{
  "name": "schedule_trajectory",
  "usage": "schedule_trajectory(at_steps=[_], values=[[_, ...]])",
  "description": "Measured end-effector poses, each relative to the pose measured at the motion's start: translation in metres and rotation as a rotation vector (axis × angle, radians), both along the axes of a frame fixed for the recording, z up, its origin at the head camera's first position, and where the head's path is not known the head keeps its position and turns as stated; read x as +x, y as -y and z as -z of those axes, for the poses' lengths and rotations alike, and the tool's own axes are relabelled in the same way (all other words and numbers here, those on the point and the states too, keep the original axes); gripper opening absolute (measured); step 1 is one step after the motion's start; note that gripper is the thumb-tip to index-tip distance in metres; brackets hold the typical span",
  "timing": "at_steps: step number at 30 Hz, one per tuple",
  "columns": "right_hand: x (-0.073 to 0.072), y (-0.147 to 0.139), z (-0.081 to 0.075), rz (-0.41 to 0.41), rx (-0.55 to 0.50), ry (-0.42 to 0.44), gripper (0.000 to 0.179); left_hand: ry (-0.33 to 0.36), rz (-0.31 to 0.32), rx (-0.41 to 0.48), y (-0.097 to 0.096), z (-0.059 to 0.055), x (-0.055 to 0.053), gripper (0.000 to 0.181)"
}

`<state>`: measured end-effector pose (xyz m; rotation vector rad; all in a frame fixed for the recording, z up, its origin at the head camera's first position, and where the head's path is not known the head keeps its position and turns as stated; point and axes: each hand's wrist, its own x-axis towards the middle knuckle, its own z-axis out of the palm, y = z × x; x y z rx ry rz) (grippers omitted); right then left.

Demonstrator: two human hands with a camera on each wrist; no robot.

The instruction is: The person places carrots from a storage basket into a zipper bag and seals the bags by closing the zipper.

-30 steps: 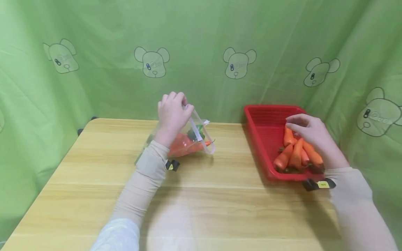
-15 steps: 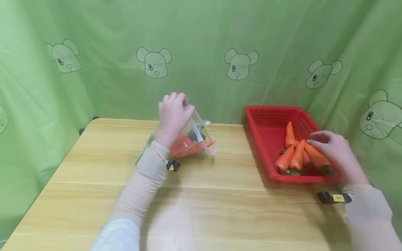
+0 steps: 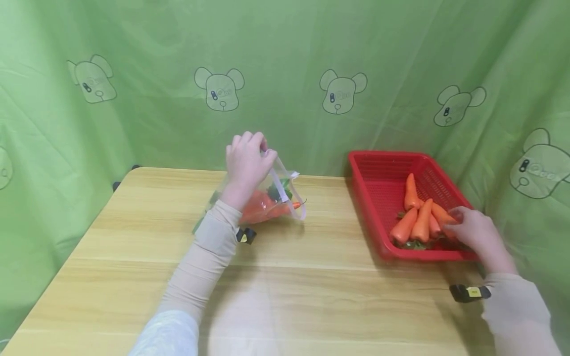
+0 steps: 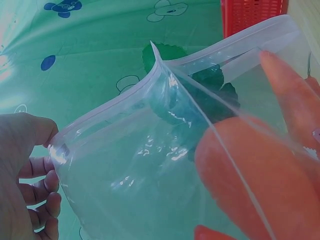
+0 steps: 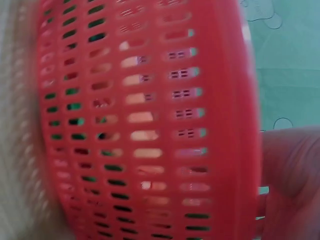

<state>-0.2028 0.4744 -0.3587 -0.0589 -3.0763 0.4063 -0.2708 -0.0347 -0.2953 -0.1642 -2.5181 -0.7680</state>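
Observation:
My left hand (image 3: pixel 247 163) pinches the top edge of a clear zip bag (image 4: pixel 120 175), whose mouth gapes toward the right. Inside the bag lie orange carrots (image 4: pixel 260 170) with green leafy tops (image 4: pixel 165 60); one thin tip pokes toward the opening. At the right, my right hand (image 3: pixel 478 235) reaches over the near right rim of a red basket (image 3: pixel 371 212), fingers down around the rightmost carrot (image 3: pixel 441 213). In the right wrist view the basket wall hides those fingertips, so I cannot tell whether they grip it.
Several other carrots (image 3: pixel 421 222) are bunched at the near end of the basket, tips toward the middle. The basket stands at the right of a wooden table (image 3: pixel 311 296). A green curtain (image 3: pixel 276 59) with bear-head drawings hangs behind and at the sides.
My right hand has moved right and toward me, from above the upper carrot, then lowered onto the rightmost one. My left hand and the bag have stayed about where they were.

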Motion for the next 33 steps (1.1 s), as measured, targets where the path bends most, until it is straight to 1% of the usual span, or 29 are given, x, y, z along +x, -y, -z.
schedule_trajectory(at_steps=[5, 10, 16, 20, 22, 23, 24, 26, 31, 33], values=[[0.003, -0.005, 0.008, 0.021, 0.063, 0.009, 0.057, -0.003, -0.005, -0.002, 0.000, 0.000, 0.000, 0.014], [0.003, -0.007, 0.013, 0.040, 0.095, -0.010, 0.058, -0.017, -0.006, -0.003, 0.000, 0.001, 0.000, 0.013], [0.002, -0.002, 0.016, 0.084, 0.122, -0.018, 0.044, -0.022, -0.004, -0.002, 0.000, 0.002, 0.000, 0.013], [0.001, 0.001, 0.016, 0.125, 0.147, 0.022, 0.046, -0.018, -0.002, 0.000, 0.000, 0.002, 0.000, 0.013], [0.000, 0.002, 0.016, 0.139, 0.158, 0.040, 0.044, -0.014, -0.003, 0.000, 0.000, 0.002, 0.000, 0.013], [0.000, 0.002, 0.016, 0.146, 0.159, 0.051, 0.044, -0.014, -0.003, 0.002, 0.000, 0.002, 0.000, 0.013], [0.000, 0.003, 0.015, 0.154, 0.161, 0.059, 0.047, -0.014, -0.004, 0.003, 0.000, 0.002, 0.000, 0.013], [0.000, 0.005, 0.013, 0.163, 0.157, 0.060, 0.046, -0.013, -0.004, 0.004, 0.001, 0.002, 0.000, 0.013], [0.001, 0.007, 0.013, 0.188, 0.124, 0.027, 0.051, -0.012, -0.003, 0.006, 0.001, 0.002, -0.001, 0.013], [0.002, 0.006, 0.015, 0.197, 0.107, 0.005, 0.058, -0.015, -0.003, 0.007, 0.001, 0.002, -0.001, 0.013]])
